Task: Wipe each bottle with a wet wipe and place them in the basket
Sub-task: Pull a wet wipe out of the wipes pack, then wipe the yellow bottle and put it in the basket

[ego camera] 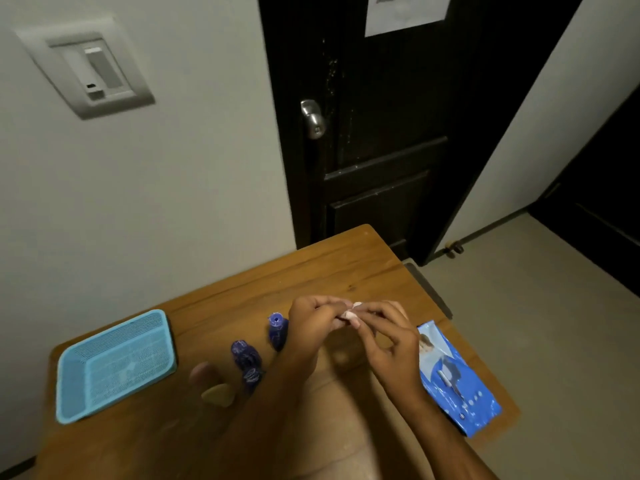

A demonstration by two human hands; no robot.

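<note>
Both hands meet above the middle of the wooden table (pixel 346 268). My left hand (pixel 311 327) and my right hand (pixel 391 337) pinch a small white wet wipe (pixel 351 311) between their fingertips. Three dark blue bottles stand left of my left arm: one (pixel 277 330) by the wrist, one (pixel 245 355) in front of it, one (pixel 252 377) partly behind my forearm. A small beige bottle (pixel 216 393) with a rounded cap sits nearer the basket. The light blue plastic basket (pixel 69 386) lies at the table's left and holds nothing.
A blue wet-wipe pack (pixel 457 379) lies flat at the table's right edge. The table stands against a white wall with a switch plate (pixel 86 67); a dark door with a metal knob (pixel 313 119) is behind it. Bare floor lies to the right.
</note>
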